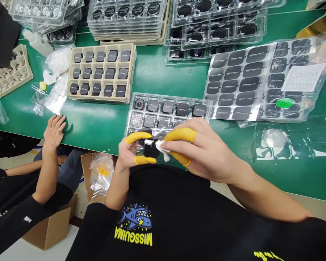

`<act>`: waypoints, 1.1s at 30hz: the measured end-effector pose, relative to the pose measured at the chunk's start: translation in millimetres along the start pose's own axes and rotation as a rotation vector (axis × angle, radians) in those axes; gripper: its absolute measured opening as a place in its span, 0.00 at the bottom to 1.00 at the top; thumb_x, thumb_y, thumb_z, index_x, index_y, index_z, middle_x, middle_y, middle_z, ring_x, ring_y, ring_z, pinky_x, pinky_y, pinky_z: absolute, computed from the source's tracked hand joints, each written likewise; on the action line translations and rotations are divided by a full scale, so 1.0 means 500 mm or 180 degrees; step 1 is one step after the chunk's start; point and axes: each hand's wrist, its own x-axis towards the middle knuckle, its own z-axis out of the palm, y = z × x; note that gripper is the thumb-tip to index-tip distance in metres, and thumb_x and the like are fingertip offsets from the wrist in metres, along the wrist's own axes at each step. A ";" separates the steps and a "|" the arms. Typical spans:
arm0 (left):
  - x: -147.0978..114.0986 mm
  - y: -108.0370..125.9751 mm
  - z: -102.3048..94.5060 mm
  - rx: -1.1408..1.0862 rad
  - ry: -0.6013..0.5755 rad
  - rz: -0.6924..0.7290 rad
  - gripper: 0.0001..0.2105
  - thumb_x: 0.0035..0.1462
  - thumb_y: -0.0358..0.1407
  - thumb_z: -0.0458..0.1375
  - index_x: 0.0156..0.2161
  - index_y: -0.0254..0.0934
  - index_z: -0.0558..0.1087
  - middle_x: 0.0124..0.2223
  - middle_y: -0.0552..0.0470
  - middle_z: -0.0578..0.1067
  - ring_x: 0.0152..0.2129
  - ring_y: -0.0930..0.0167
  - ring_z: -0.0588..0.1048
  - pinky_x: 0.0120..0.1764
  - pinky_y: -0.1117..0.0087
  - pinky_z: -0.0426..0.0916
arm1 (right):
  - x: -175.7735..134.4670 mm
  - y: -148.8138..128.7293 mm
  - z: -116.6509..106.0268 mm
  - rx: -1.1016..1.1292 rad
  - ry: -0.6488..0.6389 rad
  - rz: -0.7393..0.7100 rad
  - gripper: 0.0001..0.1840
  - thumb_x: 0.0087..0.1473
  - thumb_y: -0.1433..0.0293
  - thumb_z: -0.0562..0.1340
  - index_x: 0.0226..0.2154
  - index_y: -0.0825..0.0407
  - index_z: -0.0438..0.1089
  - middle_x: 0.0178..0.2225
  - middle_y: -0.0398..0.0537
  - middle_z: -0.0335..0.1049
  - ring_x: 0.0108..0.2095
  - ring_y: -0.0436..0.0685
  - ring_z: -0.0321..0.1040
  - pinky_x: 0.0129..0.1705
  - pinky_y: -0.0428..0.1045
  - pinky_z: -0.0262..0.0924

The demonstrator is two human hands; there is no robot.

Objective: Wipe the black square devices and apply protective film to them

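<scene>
Yellow finger cots cover fingertips on both hands. My left hand pinches a small black square watch-like case by its edges, its glossy face turned up. A white wiping cloth is gripped in my right hand and touches the right side of the case. Just beyond my hands lies a clear plastic tray with black square cases in its compartments. My hands hide its near part. One compartment at its left holds no black case.
A beige tray of black pieces stands left of centre. Stacked clear trays line the back. Label sheets lie at right beside a clear empty tray. At left, a co-worker's hand rests on the green table.
</scene>
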 end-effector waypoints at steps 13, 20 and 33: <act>-0.019 -0.047 -0.014 0.2214 -0.1403 0.2787 0.14 0.53 0.49 0.80 0.45 0.61 0.88 0.51 0.64 0.87 0.48 0.64 0.90 0.46 0.58 0.90 | 0.029 -0.002 0.011 0.0122 -0.0358 -0.0498 0.18 0.72 0.80 0.55 0.51 0.50 0.77 0.44 0.50 0.83 0.48 0.61 0.71 0.49 0.58 0.62; -0.027 -0.491 0.267 0.2099 -0.1490 0.2571 0.42 0.25 0.54 0.86 0.52 0.53 0.87 0.48 0.45 0.89 0.46 0.49 0.89 0.47 0.45 0.86 | 0.010 0.010 -0.044 -0.0229 -0.0660 -0.0461 0.16 0.73 0.79 0.56 0.46 0.51 0.78 0.41 0.52 0.81 0.42 0.60 0.70 0.44 0.57 0.61; -0.012 -0.520 0.268 0.2196 -0.1673 0.2593 0.42 0.26 0.58 0.85 0.53 0.53 0.87 0.43 0.46 0.89 0.39 0.53 0.89 0.40 0.48 0.84 | 0.038 -0.022 0.043 -0.0581 0.0214 -0.0522 0.14 0.75 0.75 0.58 0.43 0.52 0.80 0.36 0.50 0.81 0.42 0.60 0.72 0.42 0.56 0.61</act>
